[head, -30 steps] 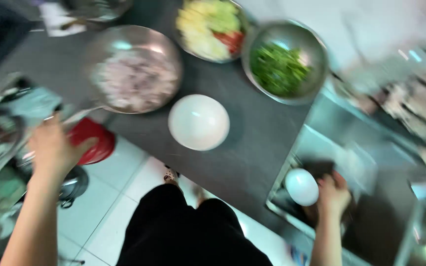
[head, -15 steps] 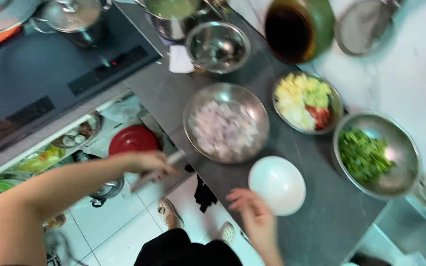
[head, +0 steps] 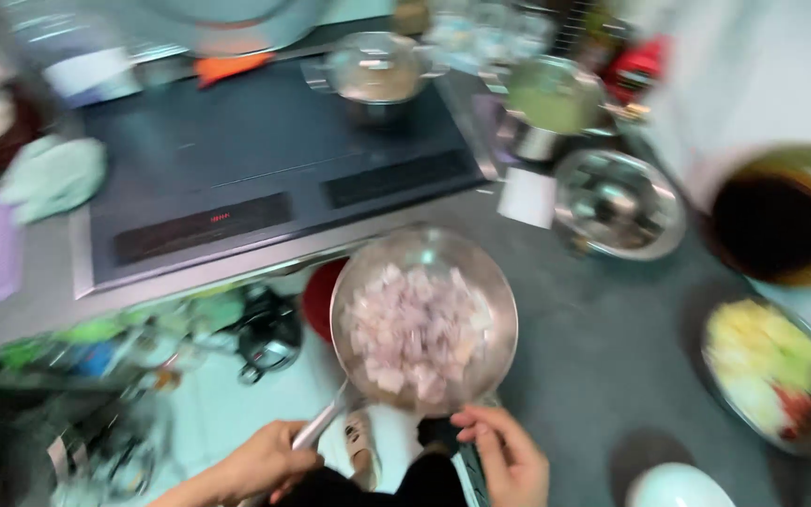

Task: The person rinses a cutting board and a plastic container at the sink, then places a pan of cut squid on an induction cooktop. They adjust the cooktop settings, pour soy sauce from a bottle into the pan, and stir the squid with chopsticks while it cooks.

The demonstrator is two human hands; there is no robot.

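Left hand (head: 269, 460): fingers closing around a metal handle (head: 319, 430) below the pan (head: 424, 319). Right hand (head: 507, 455): fingers apart, tips touching the pan's near rim. Pan: holding pale diced meat (head: 420, 329), sitting at the counter (head: 593, 319) edge. Stove (head: 255, 160) lying beyond the pan; empty steel bowl (head: 619, 202) to its upper right; vegetable bowl (head: 770, 371) to its right.

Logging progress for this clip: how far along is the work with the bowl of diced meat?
Done: meat is diced in the steel bowl; vegetables are cut. In hand: right hand at the bowl's rim, left hand gripping a metal utensil. Left: the cooktop zone nearest it is bare.
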